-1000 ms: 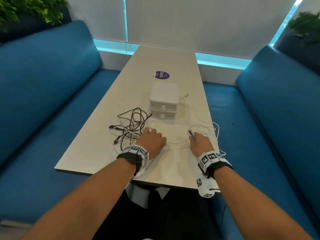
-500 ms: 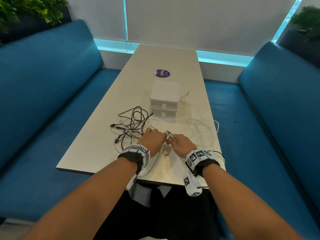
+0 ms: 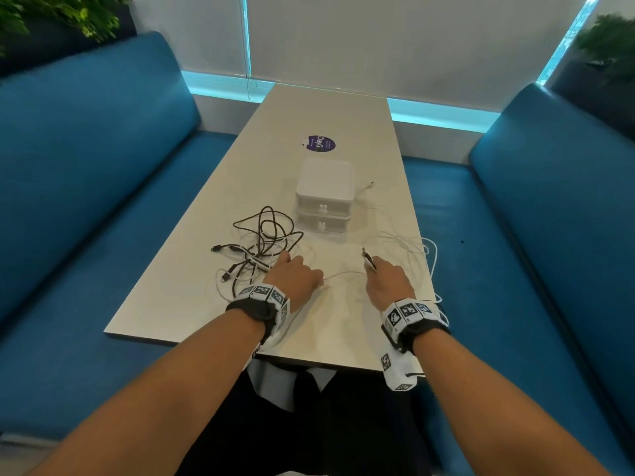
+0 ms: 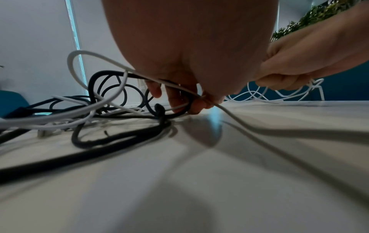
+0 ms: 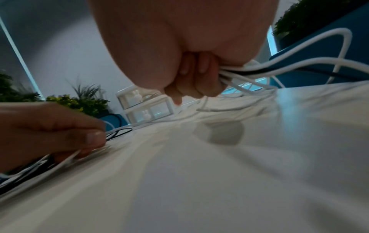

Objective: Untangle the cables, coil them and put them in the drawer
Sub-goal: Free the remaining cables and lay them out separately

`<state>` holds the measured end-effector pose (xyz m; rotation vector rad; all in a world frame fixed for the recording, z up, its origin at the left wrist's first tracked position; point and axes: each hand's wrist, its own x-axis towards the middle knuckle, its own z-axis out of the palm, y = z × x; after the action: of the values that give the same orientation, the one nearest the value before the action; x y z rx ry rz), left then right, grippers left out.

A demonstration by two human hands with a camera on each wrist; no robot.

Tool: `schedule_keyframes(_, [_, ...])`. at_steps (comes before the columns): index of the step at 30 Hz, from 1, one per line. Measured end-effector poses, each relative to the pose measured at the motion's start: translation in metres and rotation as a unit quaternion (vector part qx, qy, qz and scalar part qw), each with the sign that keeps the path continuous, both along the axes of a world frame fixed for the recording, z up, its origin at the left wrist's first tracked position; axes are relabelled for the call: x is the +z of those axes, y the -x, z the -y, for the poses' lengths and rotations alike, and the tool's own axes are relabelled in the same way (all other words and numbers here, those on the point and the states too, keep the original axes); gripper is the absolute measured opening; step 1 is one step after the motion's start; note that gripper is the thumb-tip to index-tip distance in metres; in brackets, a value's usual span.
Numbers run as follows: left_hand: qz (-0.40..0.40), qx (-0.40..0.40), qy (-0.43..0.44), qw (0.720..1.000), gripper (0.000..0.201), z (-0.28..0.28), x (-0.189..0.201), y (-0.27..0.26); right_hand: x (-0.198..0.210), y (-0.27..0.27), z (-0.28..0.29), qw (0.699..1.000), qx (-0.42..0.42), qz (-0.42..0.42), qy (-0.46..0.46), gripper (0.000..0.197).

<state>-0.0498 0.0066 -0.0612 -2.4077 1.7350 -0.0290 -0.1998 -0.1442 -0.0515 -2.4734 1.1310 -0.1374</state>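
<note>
A tangle of black and white cables (image 3: 261,242) lies on the table left of centre, and shows close up as a tangle of black and white cables (image 4: 107,100) in the left wrist view. My left hand (image 3: 295,276) rests at its right edge, fingers curled round the white cable (image 4: 179,88) and a black strand. My right hand (image 3: 385,280) grips a bundle of white cable loops (image 5: 249,74), with a plug end (image 3: 368,259) sticking out above the fist. More white cable (image 3: 412,249) trails right to the table edge. The white two-drawer box (image 3: 324,197) stands beyond, both drawers closed.
The long pale table (image 3: 326,111) runs away from me between two blue benches (image 3: 86,201). A round purple sticker (image 3: 321,143) lies behind the drawer box. Plants (image 3: 68,12) stand at the back corners. A thin white strand (image 3: 343,274) spans between my hands.
My right hand, which had come in beside the left half a second ago, has swung back out to the right, drawing the white cable taut. The left hand has stayed put.
</note>
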Motion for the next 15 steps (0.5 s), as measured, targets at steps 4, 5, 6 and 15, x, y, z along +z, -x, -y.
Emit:
schedule_keyframes(4, [-0.011, 0.008, 0.006, 1.0, 0.023, 0.004, 0.006, 0.003, -0.001, -0.013, -0.022, 0.992, 0.107, 0.068, -0.014, 0.029])
schedule_keyframes(5, [-0.012, 0.005, 0.005, 1.0, 0.023, 0.006, 0.008, 0.004, -0.001, -0.018, -0.028, 0.988, 0.14, 0.062, -0.025, 0.026])
schedule_keyframes(6, [-0.01, 0.002, 0.002, 1.0, 0.023, 0.007, 0.01, 0.004, -0.001, -0.021, -0.032, 0.984, 0.163, 0.052, -0.038, 0.022])
schedule_keyframes(15, [0.0, -0.032, 0.0, 0.999, 0.025, -0.003, 0.009, -0.006, 0.002, -0.018, -0.024, 0.979, 0.19, 0.012, -0.071, 0.021])
